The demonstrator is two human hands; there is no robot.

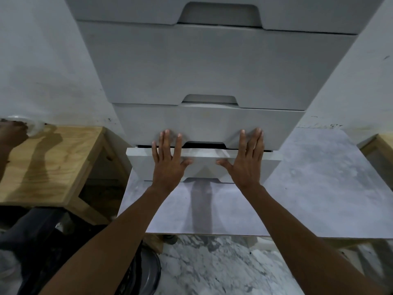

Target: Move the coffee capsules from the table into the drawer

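A tall grey drawer unit (212,67) stands on a marble-patterned table (319,188). Its lowest drawer (204,165) sticks out a little from the unit, with a thin dark gap above its front. My left hand (168,160) lies flat with straight, spread fingers on the left part of that drawer front. My right hand (246,160) lies flat the same way on the right part. The fingertips of both reach up onto the drawer above. No coffee capsules are visible anywhere.
A wooden side table (53,162) stands to the left, and another person's hand (12,133) rests at its far left corner beside a clear round object (23,122). A dark bag (42,241) lies below it. White walls flank the unit.
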